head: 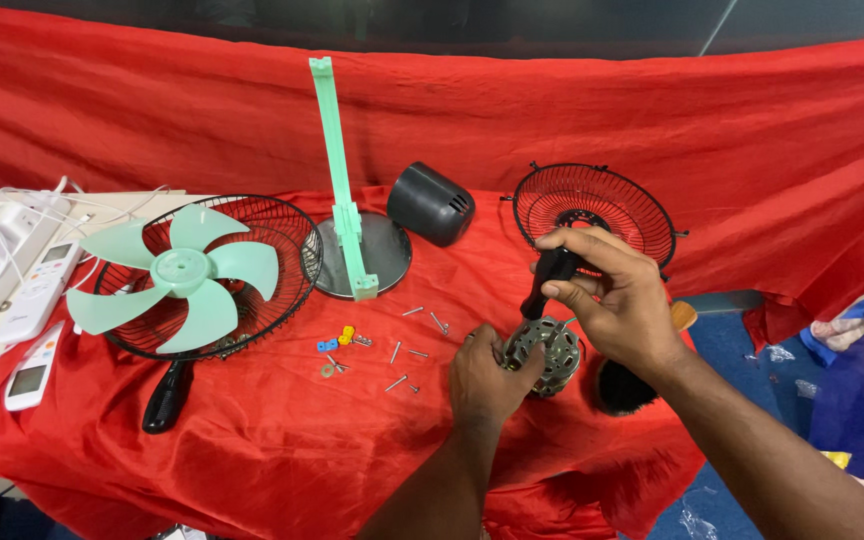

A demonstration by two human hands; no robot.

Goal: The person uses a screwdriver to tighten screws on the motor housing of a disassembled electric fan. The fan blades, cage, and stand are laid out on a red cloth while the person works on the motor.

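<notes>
My left hand (pixel 484 378) grips the side of a round grey fan motor (pixel 548 352) standing on the red cloth. My right hand (pixel 620 300) is closed around the black handle of a screwdriver (pixel 544 282), held upright with its tip down on the motor's top. Several loose screws (pixel 407 352) and small blue and yellow plastic bits (pixel 337 340) lie on the cloth just left of my left hand.
A green fan blade (pixel 184 272) rests on a black wire guard (pixel 282 250) at the left, a black-handled tool (pixel 167 397) below it. A green stand on a round base (pixel 347 235), a black motor cover (pixel 430 204) and a second guard (pixel 592 205) stand behind. Two remotes (pixel 37 320) lie far left.
</notes>
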